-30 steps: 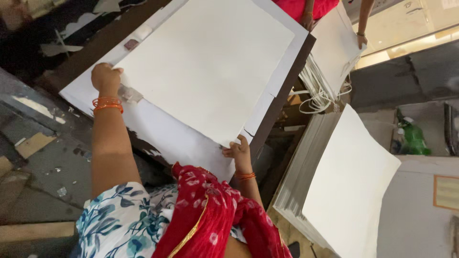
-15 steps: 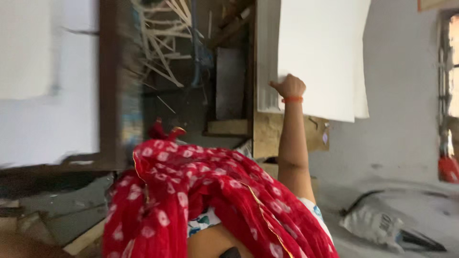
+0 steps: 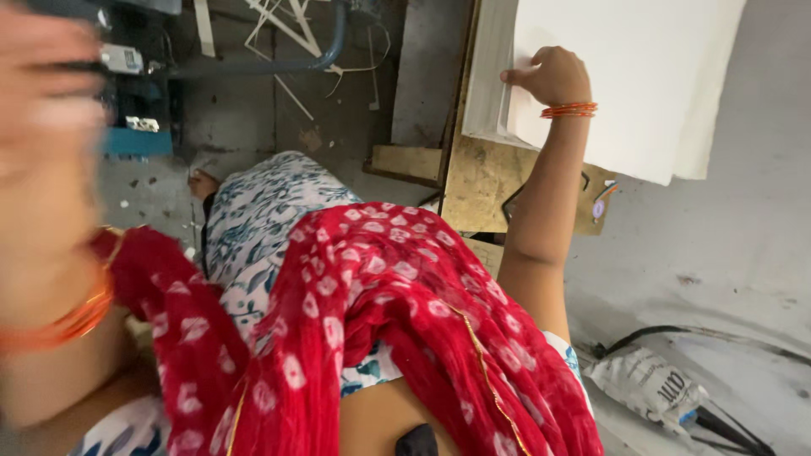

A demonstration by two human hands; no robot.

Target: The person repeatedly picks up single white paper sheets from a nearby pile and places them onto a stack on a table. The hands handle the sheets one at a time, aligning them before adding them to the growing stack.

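My right hand (image 3: pixel 551 76), with orange bangles at the wrist, rests on a thick stack of large white sheets (image 3: pixel 642 76). Its fingers curl over the stack's left edge and pinch the top sheet. The stack lies on a brown wooden board (image 3: pixel 486 181). My left hand (image 3: pixel 42 143) is raised close to the camera at the far left. It is a heavy blur, with orange bangles lower down at the wrist, so its fingers cannot be made out. A red dotted scarf (image 3: pixel 380 321) and a blue floral garment (image 3: pixel 262 211) fill the lower middle.
The grey concrete floor (image 3: pixel 726 245) lies to the right, with a crumpled printed sack (image 3: pixel 646 382) and black cables on it. Behind the board are a dark pipe (image 3: pixel 279 63), white strips, and a blue box (image 3: pixel 135 139) at the left.
The view has swung from the wide white board on the left to the stack on the right. My right hand now holds the stack's edge. My left arm has risen close to the camera.
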